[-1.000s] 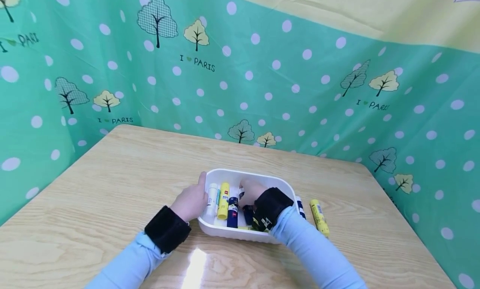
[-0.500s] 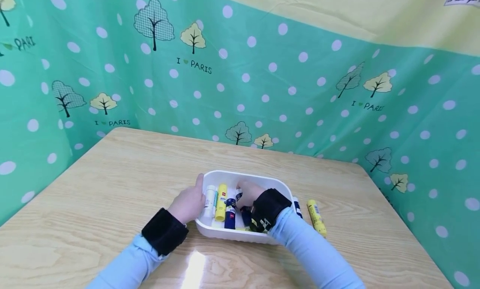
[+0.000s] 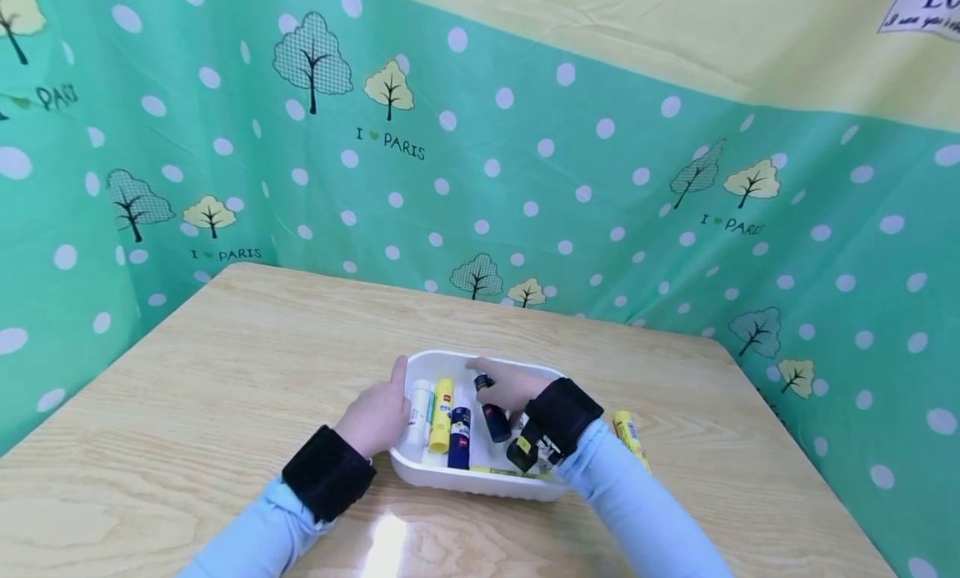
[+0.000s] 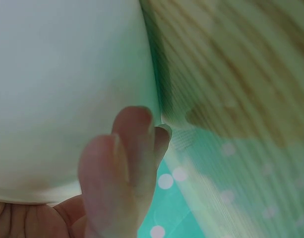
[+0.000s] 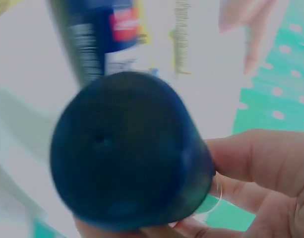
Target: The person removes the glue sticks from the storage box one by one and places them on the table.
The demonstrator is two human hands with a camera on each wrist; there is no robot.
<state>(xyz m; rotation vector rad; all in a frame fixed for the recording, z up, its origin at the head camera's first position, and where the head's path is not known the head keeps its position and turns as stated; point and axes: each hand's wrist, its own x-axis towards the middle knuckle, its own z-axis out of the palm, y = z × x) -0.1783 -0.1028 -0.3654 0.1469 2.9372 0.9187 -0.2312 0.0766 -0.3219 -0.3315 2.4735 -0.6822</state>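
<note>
A white plastic basket (image 3: pixel 480 479) holds several glue sticks. My left hand (image 3: pixel 377 415) grips its left end, one finger pointing up along the rim; in the left wrist view, its fingers (image 4: pixel 134 148) lie against the white wall. My right hand (image 3: pixel 510 386) reaches inside and holds a navy glue stick (image 3: pixel 494 422) tilted; that stick's dark round end (image 5: pixel 124 153) fills the right wrist view. To its left lie a second navy glue stick (image 3: pixel 459 438), a yellow glue stick (image 3: pixel 442 418) and a white glue stick (image 3: pixel 417 415). My right wrist hides the basket's right part.
On the wooden table (image 3: pixel 300 336), right of the basket, lies a yellow glue stick (image 3: pixel 628 432), partly behind my right sleeve. Another yellow stick (image 3: pixel 495 471) lies along the basket's front wall. A green polka-dot curtain (image 3: pixel 480 169) hangs behind the table.
My right hand has lifted slightly with the navy glue stick, which shows more now. The right forearm now covers the dark stick beside the basket. The left hand stays at the rim.
</note>
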